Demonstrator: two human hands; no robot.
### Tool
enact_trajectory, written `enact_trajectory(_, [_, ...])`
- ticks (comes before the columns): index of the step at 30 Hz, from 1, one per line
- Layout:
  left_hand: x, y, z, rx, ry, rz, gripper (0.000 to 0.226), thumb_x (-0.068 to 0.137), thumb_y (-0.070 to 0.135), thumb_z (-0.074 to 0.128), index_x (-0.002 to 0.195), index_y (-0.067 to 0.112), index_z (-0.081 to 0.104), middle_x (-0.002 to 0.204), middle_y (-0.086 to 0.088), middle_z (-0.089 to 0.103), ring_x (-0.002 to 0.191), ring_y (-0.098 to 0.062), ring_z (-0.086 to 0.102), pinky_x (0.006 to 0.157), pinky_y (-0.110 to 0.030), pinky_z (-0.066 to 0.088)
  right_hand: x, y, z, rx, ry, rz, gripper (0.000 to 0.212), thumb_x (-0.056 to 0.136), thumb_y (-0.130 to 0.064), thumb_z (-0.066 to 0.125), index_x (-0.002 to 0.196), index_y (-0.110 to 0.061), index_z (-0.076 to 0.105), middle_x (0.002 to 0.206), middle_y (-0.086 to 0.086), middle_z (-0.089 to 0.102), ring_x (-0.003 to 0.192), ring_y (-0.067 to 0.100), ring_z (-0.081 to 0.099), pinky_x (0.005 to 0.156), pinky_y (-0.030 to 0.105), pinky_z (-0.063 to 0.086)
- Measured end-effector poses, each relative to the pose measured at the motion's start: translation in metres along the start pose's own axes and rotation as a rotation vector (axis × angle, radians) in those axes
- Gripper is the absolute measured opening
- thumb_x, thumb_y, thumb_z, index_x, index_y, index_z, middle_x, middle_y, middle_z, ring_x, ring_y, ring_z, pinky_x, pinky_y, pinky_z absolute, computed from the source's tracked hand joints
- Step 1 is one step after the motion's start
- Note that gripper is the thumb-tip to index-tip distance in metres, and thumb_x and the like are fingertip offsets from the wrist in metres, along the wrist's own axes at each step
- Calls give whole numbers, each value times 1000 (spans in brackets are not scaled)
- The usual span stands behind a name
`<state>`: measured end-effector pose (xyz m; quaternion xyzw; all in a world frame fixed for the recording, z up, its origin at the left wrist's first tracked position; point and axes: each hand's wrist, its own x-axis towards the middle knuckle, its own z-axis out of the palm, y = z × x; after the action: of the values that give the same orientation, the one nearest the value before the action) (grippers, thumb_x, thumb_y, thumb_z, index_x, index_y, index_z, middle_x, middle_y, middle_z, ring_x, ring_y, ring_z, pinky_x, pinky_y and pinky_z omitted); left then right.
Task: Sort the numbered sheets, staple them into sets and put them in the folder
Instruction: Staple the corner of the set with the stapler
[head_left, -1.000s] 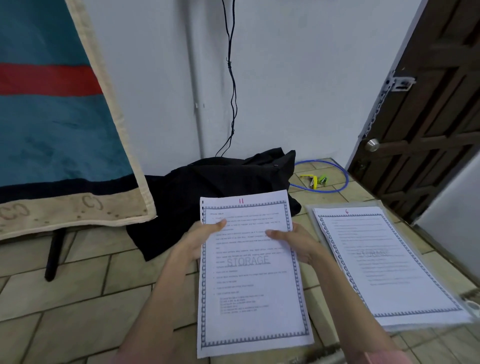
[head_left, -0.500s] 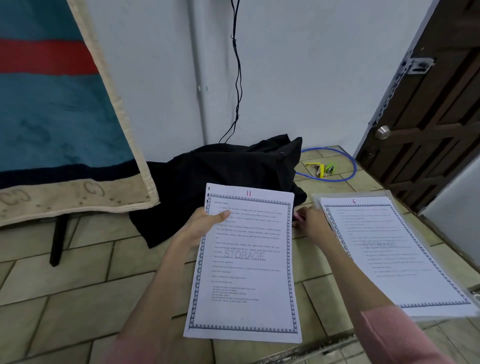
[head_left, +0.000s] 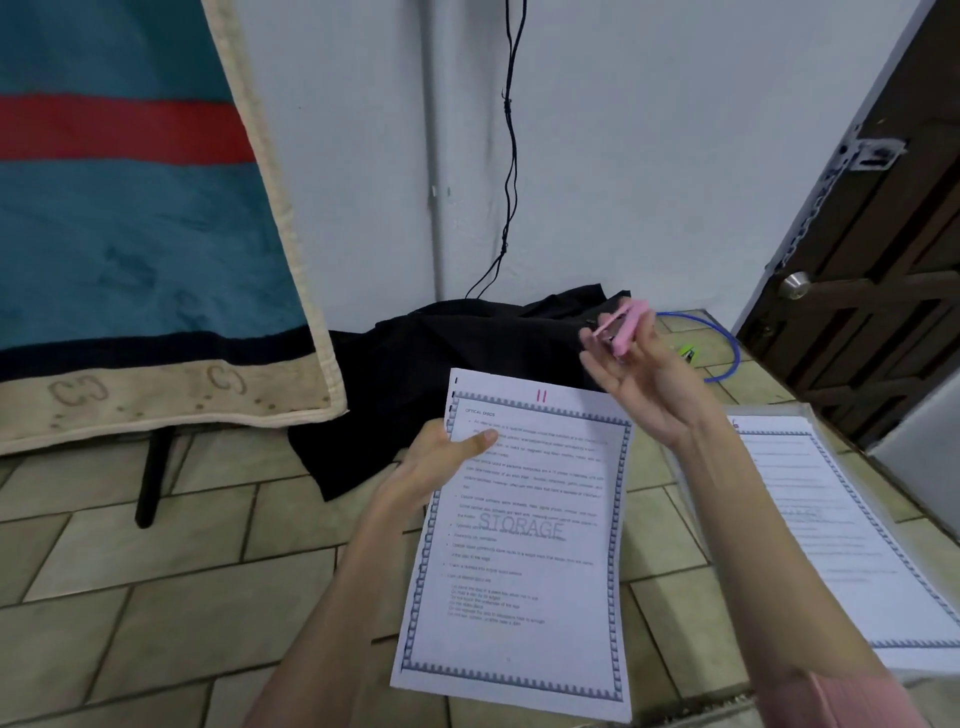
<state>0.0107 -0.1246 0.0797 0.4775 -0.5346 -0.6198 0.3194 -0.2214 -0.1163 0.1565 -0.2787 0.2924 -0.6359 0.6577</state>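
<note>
Left hand (head_left: 441, 462) pinches flat paper sheets (head_left: 519, 545); right hand (head_left: 639, 379) fingers grip pink plastic stapler (head_left: 623, 327).

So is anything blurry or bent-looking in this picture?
Head view: the right hand and its pink stapler are motion-smeared; the sheet marked 11 in the left hand is fairly sharp; the wide lens tilts the door and blanket edge.
</note>
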Motion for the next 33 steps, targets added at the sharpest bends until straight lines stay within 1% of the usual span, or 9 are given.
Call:
enact_trajectory(7, [-14,10,8,-10,5,77,15,87,20,64,101,16,67,99,-2,73,91,-17,71,80,-33,57,-7,18,44,15,-26,80,22,98,-17,39,89,-4,55,83,11,67,84,24,71,77,31,59])
enact_trajectory(11, [-23,11,18,1,9,109,8,88,20,63,95,21,67,91,7,73,84,-7,70,72,-22,57,3,23,62,-54,248,-20,35,95,-27,34,66,-11,47,52,5,49,45,20,51,53,26,42])
enact_trajectory(14, [-28,9,24,26,17,135,7,88,23,62,92,26,67,92,9,73,87,-8,70,77,-26,56,10,26,84,-265,317,-32,36,100,-23,34,68,-10,46,59,7,44,52,21,44,57,30,40])
enact_trajectory(16, [-30,10,25,28,27,141,7,88,24,62,93,27,66,93,9,73,88,-9,70,79,-27,56,9,25,89,-409,250,-2,30,99,-20,41,73,-8,51,65,8,48,54,20,51,63,32,47])
enact_trajectory(19, [-32,11,25,36,42,157,8,88,25,62,94,27,66,95,9,73,90,-9,69,80,-28,55,5,29,81,-740,72,-165,35,95,-36,49,77,-9,60,68,6,61,61,21,66,71,35,57])
enact_trajectory(23, [-36,12,27,61,37,179,7,89,25,61,91,31,66,89,11,72,84,-4,69,72,-19,54,15,42,85,-812,243,-415,47,91,-46,45,62,-10,50,48,-4,48,54,21,50,62,44,47])
enact_trajectory(26, [-39,15,29,82,31,199,9,89,24,61,96,26,66,89,12,72,82,-2,69,66,-13,52,16,47,87,-1030,240,-549,49,97,-42,32,59,-13,40,41,-6,45,49,12,45,60,29,40])
enact_trajectory(29, [-42,19,28,75,36,202,9,89,23,61,96,25,67,87,13,71,83,-2,68,67,-13,52,7,51,83,-1294,91,-555,50,100,-41,29,67,-8,45,52,-5,49,53,9,45,60,25,37])
enact_trajectory(33, [-44,19,28,99,31,194,10,90,24,60,98,23,66,92,8,72,87,-6,69,75,-20,54,8,59,82,-1276,-9,-506,54,101,-39,27,71,-6,57,55,-3,54,56,7,51,61,20,39])
